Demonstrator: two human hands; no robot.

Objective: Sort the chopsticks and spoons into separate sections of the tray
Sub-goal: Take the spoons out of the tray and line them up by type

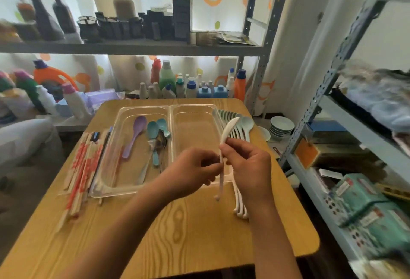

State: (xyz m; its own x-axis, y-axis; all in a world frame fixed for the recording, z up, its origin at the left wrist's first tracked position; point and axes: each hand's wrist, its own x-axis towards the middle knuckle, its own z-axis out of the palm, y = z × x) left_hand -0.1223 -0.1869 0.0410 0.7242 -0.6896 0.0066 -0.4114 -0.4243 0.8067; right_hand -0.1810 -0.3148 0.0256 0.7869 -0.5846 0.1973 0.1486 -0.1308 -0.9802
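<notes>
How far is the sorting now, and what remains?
Early stage. Done: a few spoons lie in the tray's left section; the right section holds nothing. In hand: both the left hand and right hand pinch one white spoon. Left: the spoon row right of the tray and the chopsticks on its left.

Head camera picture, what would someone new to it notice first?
First, the two hands mid-frame: the right hand and left hand both pinch a white spoon above the clear tray. Behind them, the tray's left section holds a purple spoon and teal spoons, and its right section holds nothing. Wrapped chopsticks lie left of the tray.
</notes>
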